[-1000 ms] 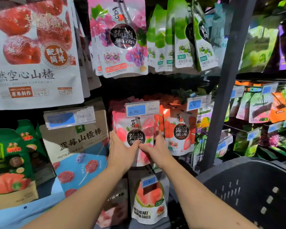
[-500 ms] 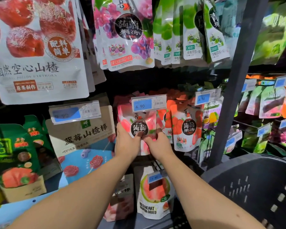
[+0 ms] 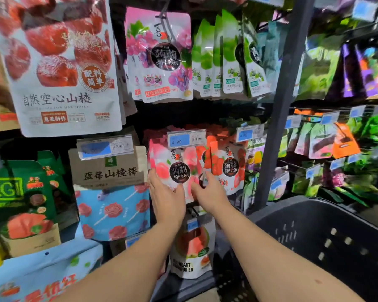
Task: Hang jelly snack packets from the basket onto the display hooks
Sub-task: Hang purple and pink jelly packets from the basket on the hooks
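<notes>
Left hand (image 3: 164, 200) and right hand (image 3: 210, 195) touch glossy flat packet (image 3: 179, 165), perhaps hooked

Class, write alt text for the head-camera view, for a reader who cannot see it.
A person's left hand and right hand touch the lower part of a pink jelly packet just below a 4.90 price tag on a crowded snack display. A dark plastic basket sits at the lower right.
</notes>
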### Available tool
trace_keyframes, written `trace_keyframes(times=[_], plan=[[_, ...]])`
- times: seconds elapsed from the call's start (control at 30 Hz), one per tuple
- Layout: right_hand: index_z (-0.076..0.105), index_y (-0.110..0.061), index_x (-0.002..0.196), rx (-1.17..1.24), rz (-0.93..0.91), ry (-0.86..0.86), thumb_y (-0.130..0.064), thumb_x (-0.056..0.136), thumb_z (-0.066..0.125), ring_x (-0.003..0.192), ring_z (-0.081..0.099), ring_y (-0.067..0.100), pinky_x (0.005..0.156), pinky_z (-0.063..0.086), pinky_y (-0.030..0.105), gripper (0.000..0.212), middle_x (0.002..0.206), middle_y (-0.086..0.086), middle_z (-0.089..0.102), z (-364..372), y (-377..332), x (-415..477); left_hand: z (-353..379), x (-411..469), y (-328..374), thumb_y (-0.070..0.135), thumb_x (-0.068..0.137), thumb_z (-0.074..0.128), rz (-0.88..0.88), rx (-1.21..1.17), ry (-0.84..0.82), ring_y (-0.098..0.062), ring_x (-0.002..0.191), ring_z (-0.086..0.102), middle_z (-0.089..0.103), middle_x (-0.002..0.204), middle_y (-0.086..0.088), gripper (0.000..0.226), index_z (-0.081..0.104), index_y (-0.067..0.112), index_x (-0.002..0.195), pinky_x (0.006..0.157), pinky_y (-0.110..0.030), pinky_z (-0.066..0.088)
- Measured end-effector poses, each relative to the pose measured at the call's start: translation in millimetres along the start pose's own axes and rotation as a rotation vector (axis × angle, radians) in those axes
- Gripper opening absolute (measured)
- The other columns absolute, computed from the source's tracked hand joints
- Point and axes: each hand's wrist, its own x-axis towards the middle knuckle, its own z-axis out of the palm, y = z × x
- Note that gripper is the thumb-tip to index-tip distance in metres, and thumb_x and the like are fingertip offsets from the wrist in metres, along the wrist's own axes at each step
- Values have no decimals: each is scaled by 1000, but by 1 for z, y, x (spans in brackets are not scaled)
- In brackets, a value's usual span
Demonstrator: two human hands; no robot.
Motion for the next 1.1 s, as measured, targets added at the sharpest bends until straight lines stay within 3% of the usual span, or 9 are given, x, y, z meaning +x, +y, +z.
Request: trace_keyframes(times=[0.07,0.13,0.27,0.4,0.57,0.7,0.87,0.97,1.1], plan=[[52,-16,144,-106,42,-8,-22,98,61,129,55,24,93,44,25,48,135,4,61,-16,-5,-15,-5,-14,7,5,83,68,6,-12,1,-28,148,29,32,160,-10,85,23,9,156,123,-44,26],[45,-12,151,-167,77,-42,-20,97,61,134,52,25,100,41,28,57,152,8,51,-31,-6,-31,-12,-33,17,4,83,67,19,23,12,-30,147,27,32,158,-13,81,28,5,153,123,-43,24],[57,-10,142,-273,131,-50,-20,94,64,122,61,29,98,48,30,50,139,12,62,-76,-13,-75,-26,-70,37,12,85,66,-14,143,-191,-35,132,38,45,141,-16,57,45,3,138,110,-42,32],[72,2,106,-410,224,-79,-18,89,66,106,67,34,86,55,36,27,110,20,71,-127,-20,-129,-35,-107,60,21,82,62,-4,108,-502,-27,110,61,64,125,-8,45,60,13,126,92,-31,48],[67,-2,129,-597,346,-167,-28,97,67,115,66,28,94,52,35,42,133,14,66,-182,-23,-204,-42,-148,98,16,89,66,168,206,-775,-32,105,64,67,108,-12,15,63,12,104,89,-36,50],[64,1,128,-675,459,-251,-18,95,69,87,71,34,84,59,47,39,108,25,74,-217,-8,-237,-38,-175,122,19,91,65,314,240,-940,-28,97,63,67,100,-7,9,62,16,98,79,-31,46],[68,-5,123,-845,515,-346,-25,93,68,69,66,27,69,58,38,36,98,16,76,-237,36,-253,-7,-200,122,18,91,64,396,299,-1033,-22,104,65,72,107,-2,17,72,16,106,88,-26,46],[72,-9,117,-894,521,-398,-26,91,67,77,70,25,73,61,36,31,104,8,75,-241,72,-251,24,-210,112,18,90,64,436,380,-1108,-23,105,66,73,107,-3,15,73,17,102,92,-29,49],[72,-15,86,-887,544,-441,-23,86,64,90,70,31,80,60,39,12,97,9,74,-239,129,-235,80,-214,102,23,91,66,460,509,-1250,-23,104,65,71,104,-1,7,69,20,97,91,-31,51]])
